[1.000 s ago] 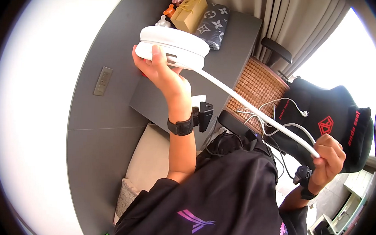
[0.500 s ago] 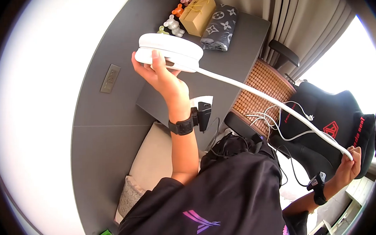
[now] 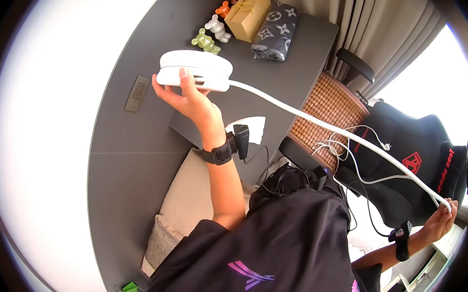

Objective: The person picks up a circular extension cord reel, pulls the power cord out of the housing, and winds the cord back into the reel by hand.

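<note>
My left hand (image 3: 189, 94) grips a round white device (image 3: 195, 70) from below, with the thumb over its near side and fingers under it. A long white tube (image 3: 318, 122) runs from the device's right side across the view. At its far right end, my right hand (image 3: 441, 220) has its fingers closed around the end of the tube. A thin white cable (image 3: 368, 181) hangs in loops below the tube, over the chair. Each wrist wears a black strap with a small black unit.
A grey desk (image 3: 311, 50) holds bear figurines (image 3: 217, 28), a yellow box (image 3: 247, 15), a patterned dark roll (image 3: 275, 32) and a white paper (image 3: 253, 128). Beside it stands a black chair (image 3: 401, 153) with a beaded seat. A wall socket (image 3: 137, 94) is at the left.
My left hand has moved left and slightly down with the white device, showing the green figurine. My right hand has moved slightly right and down with the tube end.
</note>
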`<action>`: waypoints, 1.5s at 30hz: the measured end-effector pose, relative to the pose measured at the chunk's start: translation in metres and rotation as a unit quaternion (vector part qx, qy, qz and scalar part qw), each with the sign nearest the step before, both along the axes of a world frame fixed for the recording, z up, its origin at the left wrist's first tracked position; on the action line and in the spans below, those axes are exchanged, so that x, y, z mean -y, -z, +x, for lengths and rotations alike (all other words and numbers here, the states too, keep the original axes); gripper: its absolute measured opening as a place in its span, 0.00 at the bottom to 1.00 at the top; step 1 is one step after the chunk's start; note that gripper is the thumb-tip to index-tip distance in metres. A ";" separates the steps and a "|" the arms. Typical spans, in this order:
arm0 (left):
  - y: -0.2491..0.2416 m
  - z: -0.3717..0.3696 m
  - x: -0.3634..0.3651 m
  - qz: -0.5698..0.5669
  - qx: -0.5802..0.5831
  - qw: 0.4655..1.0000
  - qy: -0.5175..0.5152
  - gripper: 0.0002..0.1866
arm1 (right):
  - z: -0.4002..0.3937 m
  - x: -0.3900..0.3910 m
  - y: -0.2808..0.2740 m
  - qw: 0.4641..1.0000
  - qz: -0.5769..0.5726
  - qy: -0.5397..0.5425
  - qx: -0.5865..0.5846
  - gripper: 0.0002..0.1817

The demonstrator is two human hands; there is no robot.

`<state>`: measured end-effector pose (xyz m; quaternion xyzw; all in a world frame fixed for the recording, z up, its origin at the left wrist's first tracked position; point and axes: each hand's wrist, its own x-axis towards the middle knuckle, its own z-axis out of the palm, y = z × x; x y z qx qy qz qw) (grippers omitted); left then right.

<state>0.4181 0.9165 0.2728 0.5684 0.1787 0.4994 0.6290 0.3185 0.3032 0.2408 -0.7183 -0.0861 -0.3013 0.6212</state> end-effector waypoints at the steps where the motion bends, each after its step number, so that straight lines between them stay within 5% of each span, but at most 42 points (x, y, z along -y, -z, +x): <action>1: 0.001 0.000 -0.001 0.002 -0.002 1.000 -0.005 0.41 | -0.002 0.017 0.006 1.000 0.019 0.002 0.000 0.19; 7: 0.007 -0.003 -0.013 0.016 0.004 1.000 -0.015 0.40 | 0.005 0.017 0.008 0.975 0.111 0.191 0.014 0.18; 16: 0.011 -0.004 -0.028 0.024 0.009 1.000 -0.018 0.39 | 0.015 0.102 0.039 0.984 0.175 0.030 0.000 0.11; 39: 0.011 -0.017 -0.048 -0.017 -0.021 0.999 -0.037 0.39 | 0.025 0.192 0.057 0.950 0.232 0.199 -0.070 0.09; 45: 0.009 -0.023 -0.052 -0.019 -0.012 0.999 -0.032 0.40 | 0.041 0.162 0.056 0.927 0.071 0.342 -0.136 0.12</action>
